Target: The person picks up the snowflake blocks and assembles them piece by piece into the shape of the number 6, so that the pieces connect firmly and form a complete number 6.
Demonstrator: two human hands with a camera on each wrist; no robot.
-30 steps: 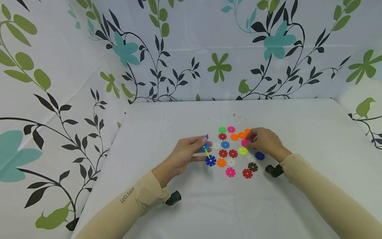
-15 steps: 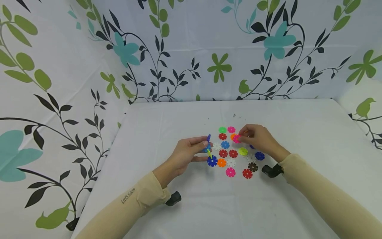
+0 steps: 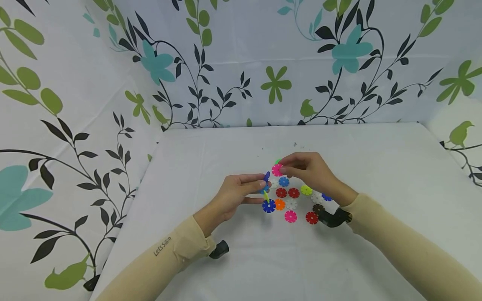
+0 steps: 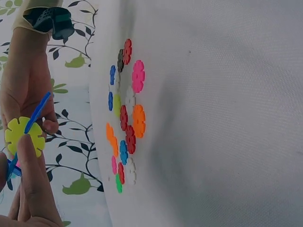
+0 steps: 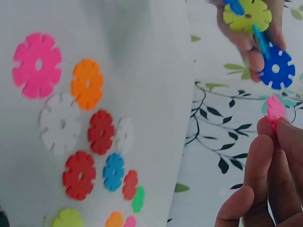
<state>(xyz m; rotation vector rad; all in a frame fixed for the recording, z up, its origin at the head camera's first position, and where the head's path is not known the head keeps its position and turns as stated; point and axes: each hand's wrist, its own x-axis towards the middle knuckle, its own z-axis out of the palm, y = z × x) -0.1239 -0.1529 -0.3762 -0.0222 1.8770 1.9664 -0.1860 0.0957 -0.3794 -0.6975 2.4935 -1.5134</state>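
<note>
My left hand [image 3: 235, 192] holds a short chain of notched plastic discs joined slot to slot. In the right wrist view a dark blue disc [image 5: 284, 78] forms the chain's near end, and a yellow disc [image 5: 236, 19] sits further along. A light blue disc [image 3: 263, 191] between them is mostly covered by fingers. Another dark blue disc [image 3: 265, 208] hangs at the chain's lower end. Thumb and fingertips of my right hand [image 3: 310, 169] pinch a pink disc [image 5: 274, 109], held just apart from the chain's dark blue end.
Loose notched discs lie flat on the white table [image 3: 211, 146], among them an orange disc [image 5: 86, 97], a red disc [image 5: 100, 142] and a white disc [image 5: 52, 127]. A leaf-patterned curtain [image 3: 233, 62] stands behind. Black wrist-camera mounts [image 3: 219, 249] jut from both cuffs.
My right hand has carried the pink disc leftward from over the right part of the discs to near the chain. The left hand has shifted slightly right, with the chain turned a little.
</note>
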